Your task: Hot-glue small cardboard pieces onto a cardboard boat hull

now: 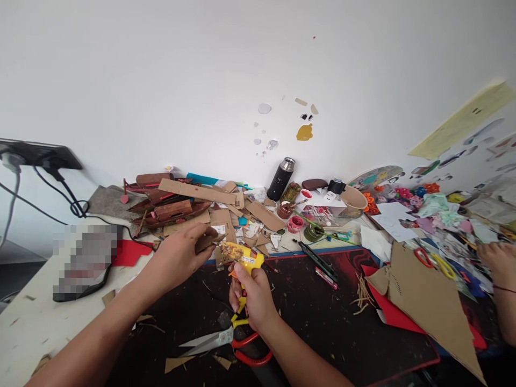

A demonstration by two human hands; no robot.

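My right hand [253,295] is wrapped round the handle of a yellow hot glue gun [242,255], its thumb on the back of the body and its nozzle pointing left. My left hand [185,250] is raised by the nozzle, its fingers pinching a small brown piece that looks like cardboard [205,242]. The piece is partly hidden by the fingers, and I cannot tell whether the nozzle touches it. Below the glue gun, scissors [252,352] with red and yellow handles lie on the dark mat [322,322], blades toward the left.
Brown model boats [171,209] and cardboard scraps [264,215] crowd the back by the wall. A black thermos [281,180] stands behind open paint jars [313,232]. A utility knife [316,259] lies on the mat. At the right are a cardboard sheet [427,301] and another person's hand [497,263].
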